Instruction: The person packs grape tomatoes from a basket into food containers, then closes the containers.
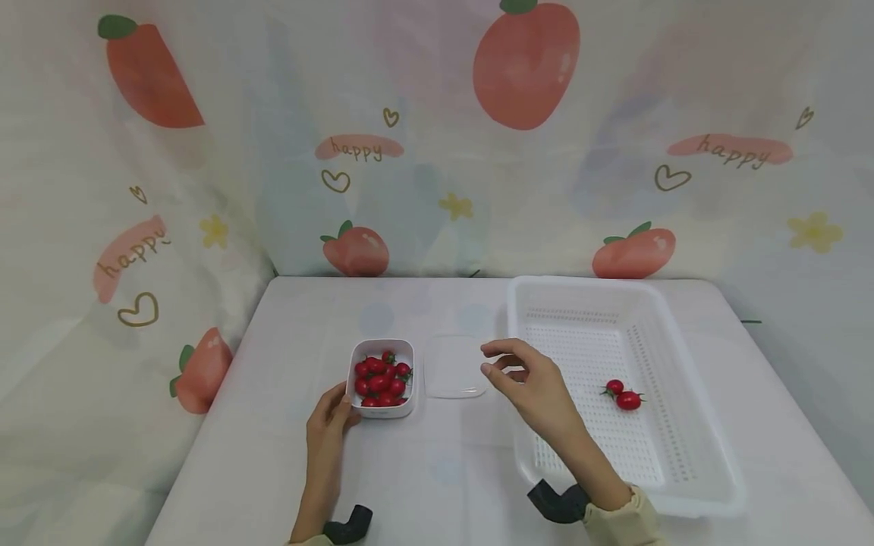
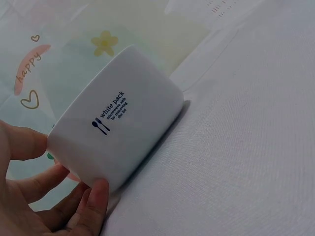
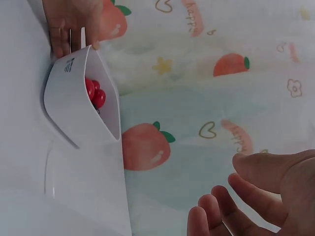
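Left hand (image 1: 328, 425): my fingers (image 2: 93, 199) curl against the near-left corner of the white tub (image 1: 381, 377) of cherry tomatoes (image 1: 380, 379), holding it on the surface (image 1: 437, 470).
Right hand (image 1: 529, 387): I see it above the surface, fingers loosely bent, holding nothing, between the clear lid (image 1: 454, 367) and the white basket (image 1: 690, 455).
Basket: two tomatoes (image 1: 623, 394) lie inside, right of the tub.

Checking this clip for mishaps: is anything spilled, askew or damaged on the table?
Nothing stands out. The white container stands upright with its cherry tomatoes inside, steadied by the left hand. Its lid lies flat beside it. Two tomatoes lie in the white basket. The right hand hovers, holding nothing.
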A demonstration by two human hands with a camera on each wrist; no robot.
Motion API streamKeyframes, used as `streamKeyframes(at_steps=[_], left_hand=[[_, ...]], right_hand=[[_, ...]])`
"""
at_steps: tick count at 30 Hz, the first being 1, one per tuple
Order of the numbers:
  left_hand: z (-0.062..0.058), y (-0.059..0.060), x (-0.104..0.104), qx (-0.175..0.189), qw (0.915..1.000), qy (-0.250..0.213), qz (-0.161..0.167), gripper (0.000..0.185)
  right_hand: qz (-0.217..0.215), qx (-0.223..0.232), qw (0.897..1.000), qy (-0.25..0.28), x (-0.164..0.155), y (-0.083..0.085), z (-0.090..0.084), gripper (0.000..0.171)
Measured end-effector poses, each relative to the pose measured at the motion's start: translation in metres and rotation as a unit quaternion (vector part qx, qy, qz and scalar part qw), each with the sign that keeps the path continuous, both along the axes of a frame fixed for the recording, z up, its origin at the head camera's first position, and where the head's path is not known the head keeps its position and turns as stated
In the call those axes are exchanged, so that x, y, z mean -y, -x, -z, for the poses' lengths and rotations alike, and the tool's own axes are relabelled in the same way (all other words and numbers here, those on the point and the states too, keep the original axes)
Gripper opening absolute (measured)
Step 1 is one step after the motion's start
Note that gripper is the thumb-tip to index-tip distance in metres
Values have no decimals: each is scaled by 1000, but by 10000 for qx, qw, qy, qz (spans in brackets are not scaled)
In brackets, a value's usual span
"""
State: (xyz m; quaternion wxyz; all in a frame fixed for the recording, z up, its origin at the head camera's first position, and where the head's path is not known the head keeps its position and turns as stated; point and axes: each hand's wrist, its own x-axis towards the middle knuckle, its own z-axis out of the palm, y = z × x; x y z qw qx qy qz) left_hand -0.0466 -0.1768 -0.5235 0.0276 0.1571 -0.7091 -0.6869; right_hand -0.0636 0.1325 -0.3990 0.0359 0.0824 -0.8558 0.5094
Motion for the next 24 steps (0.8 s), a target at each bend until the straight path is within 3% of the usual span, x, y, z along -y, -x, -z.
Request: streamKeyframes(at_steps=[6, 13, 24], left_hand=[[0, 0, -1, -50, 10000, 4, 4, 42], [0, 0, 0, -40, 10000, -5, -7, 42], [0, 0, 0, 20, 9999, -132, -67, 41]], right_hand=[[-34, 133, 9989, -446, -28, 0, -10, 31], [-227, -10, 9945, -1020, -63, 2, -14, 30], [-885, -49, 9750, -2039, -115, 10, -11, 29]])
